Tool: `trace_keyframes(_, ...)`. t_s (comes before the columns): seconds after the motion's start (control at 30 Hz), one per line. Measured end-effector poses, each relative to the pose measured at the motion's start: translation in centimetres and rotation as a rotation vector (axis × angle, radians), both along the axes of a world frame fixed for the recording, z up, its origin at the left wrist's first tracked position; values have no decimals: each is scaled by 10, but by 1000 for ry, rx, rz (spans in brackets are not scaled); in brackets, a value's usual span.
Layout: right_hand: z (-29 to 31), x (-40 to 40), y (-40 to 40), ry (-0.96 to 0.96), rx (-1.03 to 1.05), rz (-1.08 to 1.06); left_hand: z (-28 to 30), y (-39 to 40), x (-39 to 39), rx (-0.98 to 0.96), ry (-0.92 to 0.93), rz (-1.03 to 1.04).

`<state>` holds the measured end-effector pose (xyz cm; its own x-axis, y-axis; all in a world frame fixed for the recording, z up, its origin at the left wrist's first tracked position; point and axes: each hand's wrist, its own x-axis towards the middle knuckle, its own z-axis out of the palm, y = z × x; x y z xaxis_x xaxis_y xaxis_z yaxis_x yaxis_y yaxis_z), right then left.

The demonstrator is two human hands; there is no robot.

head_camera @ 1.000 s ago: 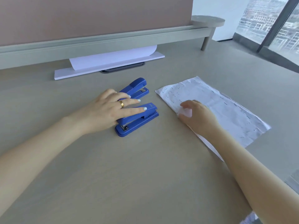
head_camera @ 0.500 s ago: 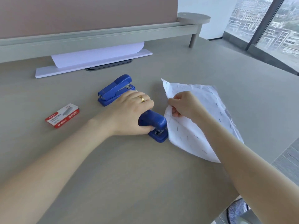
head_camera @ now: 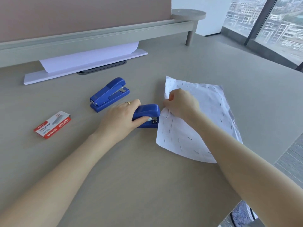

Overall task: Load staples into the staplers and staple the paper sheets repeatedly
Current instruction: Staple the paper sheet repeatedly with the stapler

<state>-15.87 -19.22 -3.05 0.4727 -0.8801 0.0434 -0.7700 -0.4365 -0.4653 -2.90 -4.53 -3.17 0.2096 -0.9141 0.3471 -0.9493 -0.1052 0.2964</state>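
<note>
Item 1: near stapler [head_camera: 147, 114], centre desk, gripped by left hand [head_camera: 121, 118]; mouth now at sheet edge. Item 2: paper sheets [head_camera: 205, 122], right, pinched by right hand [head_camera: 180, 104], shifted closer since 0.5 s ago. Stapling imminent. Item 3: far stapler [head_camera: 109, 94], idle.

Two blue staplers are out: one stapler [head_camera: 146, 115] under the left hand [head_camera: 121, 118], a second stapler [head_camera: 109, 94] just beyond that hand. One red-and-white staple box [head_camera: 52, 125] lies well to the left of both hands, and one staple-studded paper bundle [head_camera: 196, 128] sits pinched by the right hand [head_camera: 180, 104]. One white paper stack [head_camera: 85, 63] lies far beyond the hands.
</note>
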Motion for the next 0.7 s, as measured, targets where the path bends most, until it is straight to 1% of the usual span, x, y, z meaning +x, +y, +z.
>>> trace_keyframes(0.13, 2, 10, -1, -80, 71, 9, 1, -1, -1, -3, 50, 10)
trace_keyframes(0.2, 2, 15, 1, -105, 102, 10, 6, 1, -5, 2, 149, 52)
trace_keyframes(0.27, 2, 19, 4, -160, 158, 28, 12, -1, -10, 53, 240, 114)
trace_keyframes(0.3, 3, 19, 5, -216, 203, 45, 13, -2, -13, 90, 218, 137)
trace_keyframes(0.4, 9, 10, 6, -466, 333, 71, 12, -3, -15, 143, 69, 151)
trace_keyframes(0.43, 11, 3, 5, -514, 321, 84, 11, -3, -14, 152, 43, 149)
trace_keyframes(0.47, 12, -7, 5, -517, 277, 113, 10, -4, -13, 162, 31, 147)
trace_keyframes(0.53, 10, -32, 5, -432, 157, 199, 9, -4, -11, 162, 37, 138)
trace_keyframes(0.6, 3, -62, 6, -280, 3, 244, 8, -4, -10, 148, 51, 117)
trace_keyframes(0.67, -3, -89, 4, -85, -139, 213, 7, -4, -8, 144, 66, 92)
trace_keyframes(0.7, -6, -99, 3, 0, -154, 180, 8, -4, -6, 150, 89, 88)
